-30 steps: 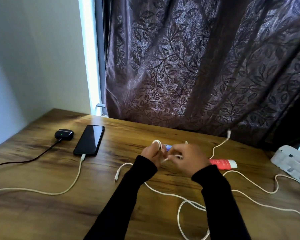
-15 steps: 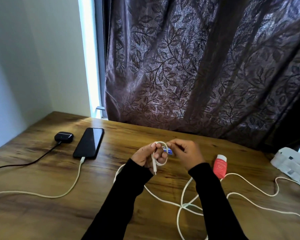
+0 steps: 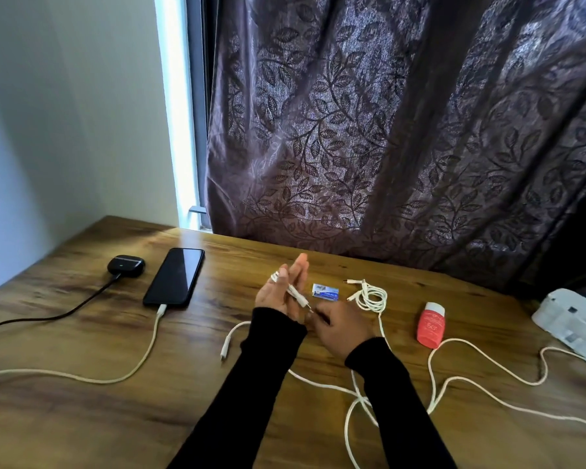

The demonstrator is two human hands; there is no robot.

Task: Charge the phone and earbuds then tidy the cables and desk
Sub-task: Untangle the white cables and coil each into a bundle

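Observation:
The black phone [image 3: 175, 277] lies at the desk's back left with a white cable [image 3: 142, 360] plugged into its near end. Beside it, the black earbuds case [image 3: 126, 265] has a black cable [image 3: 65, 313] attached. My left hand [image 3: 279, 296] is raised palm up with straight fingers. A thin white cable [image 3: 295, 294] loops over them and runs across the palm, pinned under the thumb. My right hand [image 3: 342, 328] pinches that cable's plug end near my left wrist.
A small blue-and-white packet [image 3: 325, 292], a coiled white cable [image 3: 369, 296] and a red tube [image 3: 430, 324] lie behind my hands. Loose white cables [image 3: 454, 380] sprawl over the right of the wooden desk [image 3: 82, 418]. A white moulded tray [image 3: 572, 319] sits at the right edge.
My left hand has opened out flat with the cable loop on it. My right hand has drawn the plug end down toward the left wrist, uncovering the packet and the coiled cable.

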